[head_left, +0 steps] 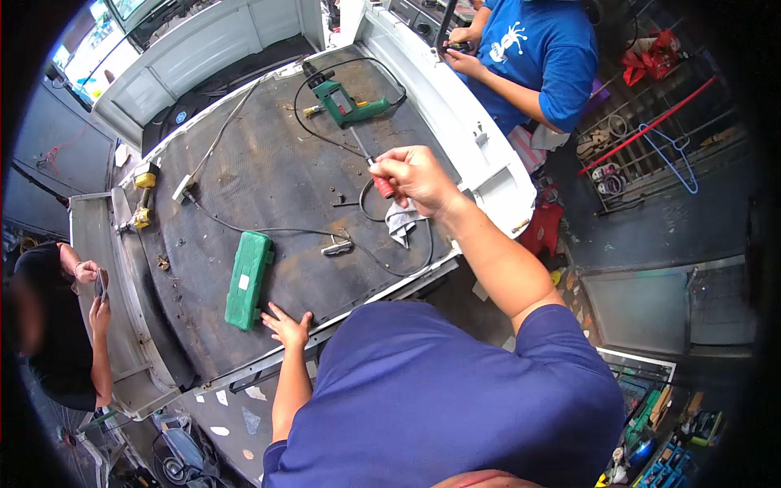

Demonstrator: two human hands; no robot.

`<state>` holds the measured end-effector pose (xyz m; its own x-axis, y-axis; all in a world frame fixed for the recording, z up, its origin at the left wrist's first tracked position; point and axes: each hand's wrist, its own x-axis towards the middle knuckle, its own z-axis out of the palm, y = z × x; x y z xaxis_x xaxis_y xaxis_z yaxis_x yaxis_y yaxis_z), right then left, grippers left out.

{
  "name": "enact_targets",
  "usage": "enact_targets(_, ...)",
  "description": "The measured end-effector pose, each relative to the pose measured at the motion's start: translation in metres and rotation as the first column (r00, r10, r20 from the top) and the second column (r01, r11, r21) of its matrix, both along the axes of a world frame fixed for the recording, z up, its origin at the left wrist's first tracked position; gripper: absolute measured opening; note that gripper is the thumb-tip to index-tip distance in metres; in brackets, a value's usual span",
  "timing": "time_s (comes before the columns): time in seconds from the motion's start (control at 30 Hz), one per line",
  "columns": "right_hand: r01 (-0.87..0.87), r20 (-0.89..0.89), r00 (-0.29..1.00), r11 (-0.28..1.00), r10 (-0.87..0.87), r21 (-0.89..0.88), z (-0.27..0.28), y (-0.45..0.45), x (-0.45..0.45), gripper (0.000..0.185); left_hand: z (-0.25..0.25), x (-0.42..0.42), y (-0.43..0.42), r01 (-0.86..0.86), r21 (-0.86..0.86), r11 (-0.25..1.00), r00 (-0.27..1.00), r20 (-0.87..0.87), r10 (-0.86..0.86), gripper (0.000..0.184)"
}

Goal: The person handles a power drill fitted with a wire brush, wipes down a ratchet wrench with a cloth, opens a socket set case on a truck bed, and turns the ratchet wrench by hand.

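My right hand (419, 180) is closed round the red handle of a screwdriver (382, 186), held over the truck bed (244, 179) with its metal shaft aimed toward the green corded drill (346, 102). Below that hand lies a crumpled grey cloth (400, 223). Fingers spread, my left hand (286, 327) rests by the bed's near edge, close to the lower end of a long green plastic case (250, 281). A small metal tool (336, 247) lies on the mat to the right of the case.
A yellow cordless tool (144, 195) sits at the bed's left side, near a white socket block (182, 189) on a cable. One person in a blue shirt (529, 61) stands beyond the white side panel (488, 167). Another person in black (53, 325) holds a dark object at left.
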<state>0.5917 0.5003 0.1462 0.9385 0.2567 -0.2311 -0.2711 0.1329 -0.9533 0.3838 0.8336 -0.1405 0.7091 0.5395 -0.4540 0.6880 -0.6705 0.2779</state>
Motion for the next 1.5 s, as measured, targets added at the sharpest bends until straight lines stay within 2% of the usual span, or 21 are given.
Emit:
enact_targets(0.17, 0.022, -0.036, 0.999, 1.0, -0.021, 0.018, 0.0, 0.012, -0.006, 0.015, 0.003, 0.001, -0.001, 0.002, -0.008, 1.0, 1.0, 0.013, -0.002, 0.13)
enact_targets(0.43, 0.051, 0.002, 0.999, 0.998, -0.051, 0.033, 0.005, 0.002, 0.001, 0.015, -0.003, -0.001, 0.0, 0.007, -0.008, 1.0, 0.999, 0.039, -0.007, 0.13)
enact_targets(0.7, 0.015, 0.016, 1.0, 0.999, -0.015, 0.031, 0.007, -0.006, 0.004, 0.015, -0.007, -0.004, 0.002, 0.003, -0.006, 1.0, 0.999, 0.046, -0.002, 0.13)
enact_targets(0.9, 0.08, 0.011, 0.997, 0.995, -0.081, 0.055, 0.006, 0.014, -0.005, 0.017, -0.003, -0.002, 0.0, -0.003, -0.007, 1.0, 0.999, 0.04, 0.003, 0.129)
enact_targets(1.03, 0.037, 0.018, 0.999, 0.999, -0.037, -0.025, 0.013, -0.005, 0.008, 0.017, -0.002, -0.002, 0.0, -0.011, -0.009, 1.0, 0.999, 0.035, 0.012, 0.129)
enact_targets(1.17, 0.024, 0.057, 0.998, 0.999, -0.022, -0.03, 0.014, -0.012, 0.012, 0.016, -0.003, -0.003, 0.0, -0.015, -0.012, 1.0, 0.999, 0.04, 0.015, 0.128)
enact_targets(1.37, 0.091, 0.0, 0.996, 0.995, -0.091, 0.036, 0.009, 0.009, -0.002, 0.015, -0.004, -0.002, 0.001, -0.013, -0.01, 1.0, 0.999, 0.038, 0.013, 0.129)
enact_targets(1.5, 0.05, 0.021, 0.999, 0.999, -0.049, -0.02, 0.016, -0.006, 0.008, 0.014, -0.006, -0.004, 0.003, -0.009, -0.009, 1.0, 0.998, 0.061, 0.01, 0.129)
